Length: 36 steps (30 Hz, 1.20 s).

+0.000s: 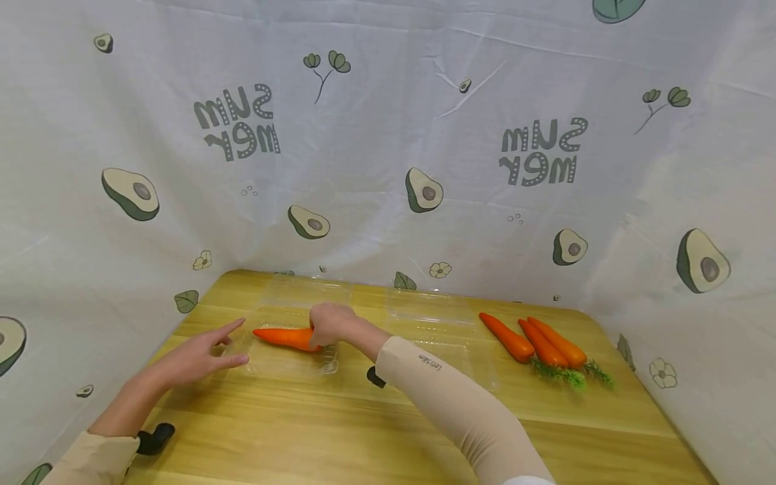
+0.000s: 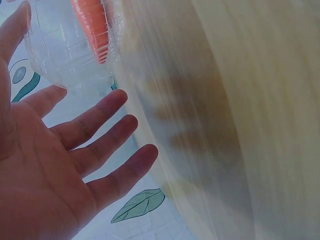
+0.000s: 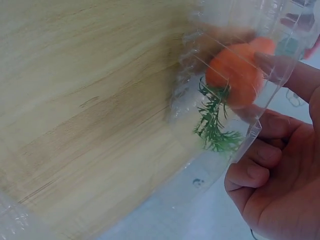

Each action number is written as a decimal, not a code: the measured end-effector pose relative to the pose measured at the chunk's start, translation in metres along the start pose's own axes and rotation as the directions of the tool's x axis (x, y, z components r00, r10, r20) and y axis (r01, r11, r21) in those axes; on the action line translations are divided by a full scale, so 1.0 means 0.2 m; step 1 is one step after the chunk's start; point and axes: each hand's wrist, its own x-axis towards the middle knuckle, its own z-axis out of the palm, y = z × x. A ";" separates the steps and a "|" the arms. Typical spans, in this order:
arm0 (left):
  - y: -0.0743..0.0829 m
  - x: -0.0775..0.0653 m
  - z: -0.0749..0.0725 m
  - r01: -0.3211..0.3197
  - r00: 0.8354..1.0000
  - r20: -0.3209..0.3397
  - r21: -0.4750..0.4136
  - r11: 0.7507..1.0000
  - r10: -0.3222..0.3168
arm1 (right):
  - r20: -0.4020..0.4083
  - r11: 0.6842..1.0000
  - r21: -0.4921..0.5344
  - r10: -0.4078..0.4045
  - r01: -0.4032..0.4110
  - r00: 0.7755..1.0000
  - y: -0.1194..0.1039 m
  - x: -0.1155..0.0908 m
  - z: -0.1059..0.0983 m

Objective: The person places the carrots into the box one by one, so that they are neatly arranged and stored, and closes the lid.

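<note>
A single orange carrot lies crosswise in a clear plastic container at the left of the table, its tip pointing left. My right hand grips the thick end of it. In the right wrist view, thumb and finger stand on either side of the carrot's top, above its green leaves, seen through the container wall. Beside the container's left edge, my left hand has its fingers spread and holds nothing. The left wrist view shows the hand next to the clear wall; contact is uncertain.
A second clear container with its lid raised behind stands right of the first, partly behind my right sleeve. Several loose carrots with green tops lie at the table's right. A patterned curtain closes off the back and sides.
</note>
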 end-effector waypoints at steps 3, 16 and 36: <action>0.00 0.00 0.00 0.002 1.000 0.001 -0.001 1.000 -0.002 | -0.006 1.000 -0.005 -0.010 0.010 1.000 0.00 0.00 0.00; -0.01 -0.01 0.00 -0.010 1.000 -0.001 -0.007 1.000 0.010 | -0.020 1.000 -0.001 -0.021 0.021 1.000 -0.01 -0.02 -0.01; 0.00 0.00 0.00 -0.021 1.000 -0.010 -0.001 1.000 0.021 | -0.068 0.998 0.056 -0.028 0.032 0.997 0.09 -0.15 -0.11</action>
